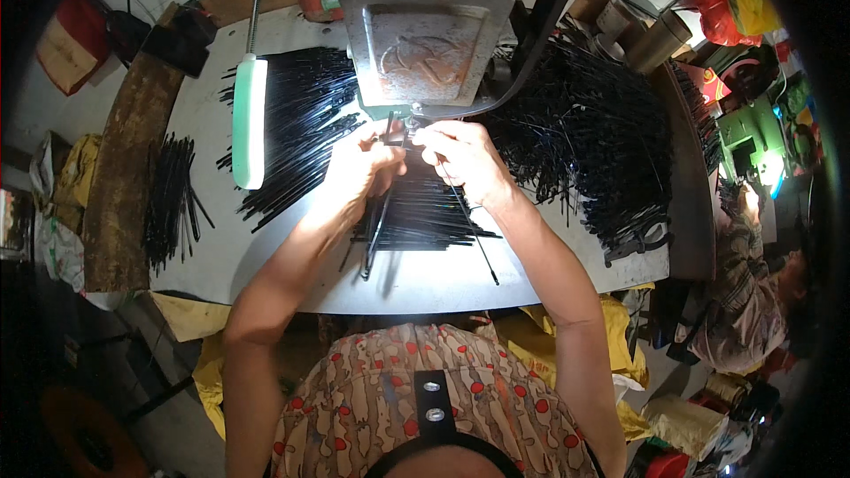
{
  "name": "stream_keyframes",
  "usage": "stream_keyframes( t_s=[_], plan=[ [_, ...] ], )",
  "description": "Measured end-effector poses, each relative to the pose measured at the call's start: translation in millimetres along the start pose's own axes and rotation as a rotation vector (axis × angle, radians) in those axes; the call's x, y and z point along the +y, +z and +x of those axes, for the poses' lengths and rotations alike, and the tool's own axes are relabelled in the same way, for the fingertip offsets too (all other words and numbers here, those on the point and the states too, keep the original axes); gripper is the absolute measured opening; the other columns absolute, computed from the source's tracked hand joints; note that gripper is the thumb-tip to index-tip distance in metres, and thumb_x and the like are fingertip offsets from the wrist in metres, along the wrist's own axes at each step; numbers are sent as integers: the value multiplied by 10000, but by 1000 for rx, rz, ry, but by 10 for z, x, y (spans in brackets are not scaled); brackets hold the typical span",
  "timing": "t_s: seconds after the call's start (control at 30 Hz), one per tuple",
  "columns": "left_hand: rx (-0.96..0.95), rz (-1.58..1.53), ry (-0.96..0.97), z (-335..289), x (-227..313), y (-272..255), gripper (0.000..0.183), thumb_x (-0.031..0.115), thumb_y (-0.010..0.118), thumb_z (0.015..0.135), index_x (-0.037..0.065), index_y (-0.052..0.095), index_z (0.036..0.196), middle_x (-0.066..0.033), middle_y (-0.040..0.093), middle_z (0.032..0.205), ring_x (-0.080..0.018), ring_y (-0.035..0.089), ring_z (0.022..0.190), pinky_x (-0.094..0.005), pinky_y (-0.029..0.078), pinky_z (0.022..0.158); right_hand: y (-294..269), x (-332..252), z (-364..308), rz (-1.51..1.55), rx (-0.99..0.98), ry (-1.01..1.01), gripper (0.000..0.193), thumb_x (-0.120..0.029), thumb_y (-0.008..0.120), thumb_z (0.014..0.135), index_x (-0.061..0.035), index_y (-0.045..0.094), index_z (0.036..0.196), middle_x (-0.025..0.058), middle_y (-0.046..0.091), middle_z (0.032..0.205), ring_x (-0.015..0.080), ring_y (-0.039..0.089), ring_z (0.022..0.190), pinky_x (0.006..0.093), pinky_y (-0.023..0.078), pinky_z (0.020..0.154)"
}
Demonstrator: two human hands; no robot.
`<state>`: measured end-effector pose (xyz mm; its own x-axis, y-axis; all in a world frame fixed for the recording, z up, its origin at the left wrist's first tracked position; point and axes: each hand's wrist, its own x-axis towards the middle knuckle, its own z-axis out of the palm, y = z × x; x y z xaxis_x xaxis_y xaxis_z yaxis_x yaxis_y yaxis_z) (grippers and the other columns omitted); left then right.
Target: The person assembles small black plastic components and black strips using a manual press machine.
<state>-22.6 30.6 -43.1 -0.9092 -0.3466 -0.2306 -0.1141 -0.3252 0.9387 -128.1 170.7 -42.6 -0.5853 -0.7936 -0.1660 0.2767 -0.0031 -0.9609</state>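
My left hand (361,164) is closed on a few thin black rods (378,235), whose lower ends slant toward the table's near edge. My right hand (469,159) pinches another thin black rod (474,243), which hangs down to the right. Both hands meet just below the head of a bench machine (429,49) with a worn metal cover plate. Their fingertips are close to its small metal tip (410,122), and the exact contact there is too small to make out. Under my hands lies a row of similar rods (429,217).
A large pile of black rods (297,124) lies left, a tangled heap (593,142) right, and a smaller bundle (173,204) far left. A lit lamp (250,124) hangs beside the machine. A wooden board (133,177) edges the white table (266,274). Another person (744,292) works at a green machine, right.
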Motion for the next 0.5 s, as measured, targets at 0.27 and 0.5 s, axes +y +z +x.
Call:
stream_keyframes(
  t_s=[0.27, 0.5],
  plan=[
    [2, -25, 40, 0, -41, 17, 112, 52, 599, 761, 68, 489, 769, -38, 545, 603, -53, 382, 397, -179, 288, 361, 108, 1, -97, 29, 25, -47, 139, -131, 537, 835, 7, 554, 828, 14, 502, 640, 32, 408, 456, 167, 312, 387],
    [38, -44, 103, 31, -60, 74, 116, 60, 609, 756, 68, 494, 771, -34, 537, 600, -50, 369, 394, -182, 273, 359, 127, 41, -41, 42, 17, -86, 141, -136, 536, 838, 4, 549, 819, 16, 510, 637, 33, 411, 461, 174, 316, 391]
  ],
)
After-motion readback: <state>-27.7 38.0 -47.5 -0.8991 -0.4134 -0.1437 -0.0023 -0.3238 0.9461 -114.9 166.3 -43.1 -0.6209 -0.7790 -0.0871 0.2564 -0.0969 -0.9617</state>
